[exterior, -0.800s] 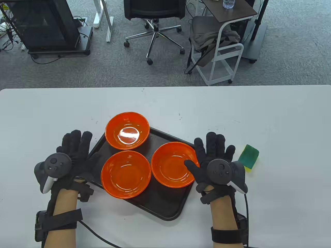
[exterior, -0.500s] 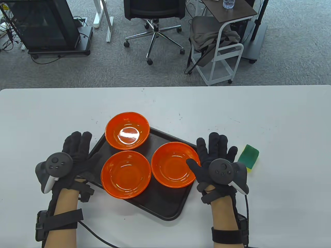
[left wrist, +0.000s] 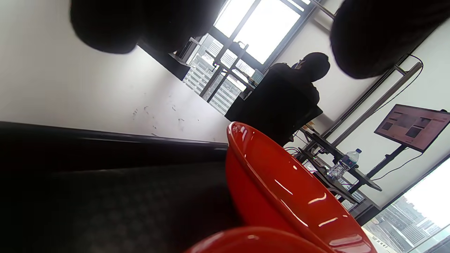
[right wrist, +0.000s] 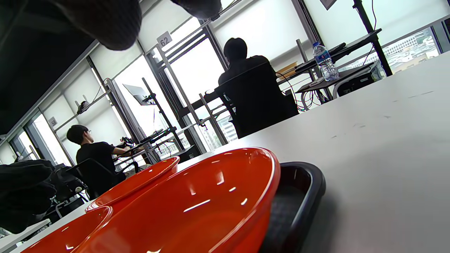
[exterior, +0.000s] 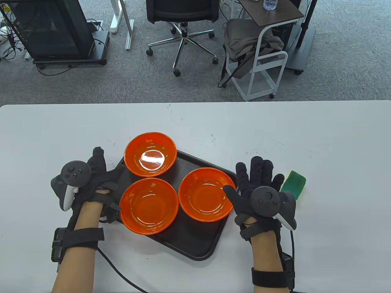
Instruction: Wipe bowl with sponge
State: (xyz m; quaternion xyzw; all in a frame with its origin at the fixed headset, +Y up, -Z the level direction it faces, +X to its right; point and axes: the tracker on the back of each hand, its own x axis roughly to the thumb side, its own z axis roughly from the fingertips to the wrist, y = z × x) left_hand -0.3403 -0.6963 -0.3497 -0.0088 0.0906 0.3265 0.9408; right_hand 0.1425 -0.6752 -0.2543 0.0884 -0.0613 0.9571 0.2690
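Note:
Three orange bowls sit on a black tray (exterior: 198, 244): one at the back (exterior: 150, 154), one at the front left (exterior: 148, 206), one at the right (exterior: 206, 194). A green and yellow sponge (exterior: 294, 183) lies on the table right of the tray. My left hand (exterior: 100, 180) is open, reaching over the tray's left edge beside the front left bowl, holding nothing. My right hand (exterior: 255, 183) is open and flat, its thumb at the right bowl's rim, its fingers just left of the sponge. The right wrist view shows the right bowl (right wrist: 197, 207) close up.
The white table (exterior: 195, 122) reaches to the far edge; beyond it stand an office chair (exterior: 183, 18) and a white cart (exterior: 265, 55). The tray's rim (right wrist: 302, 182) shows in the right wrist view.
My left hand moved right and forward, onto the tray's left edge next to the front left bowl. My right hand shifted slightly right toward the sponge.

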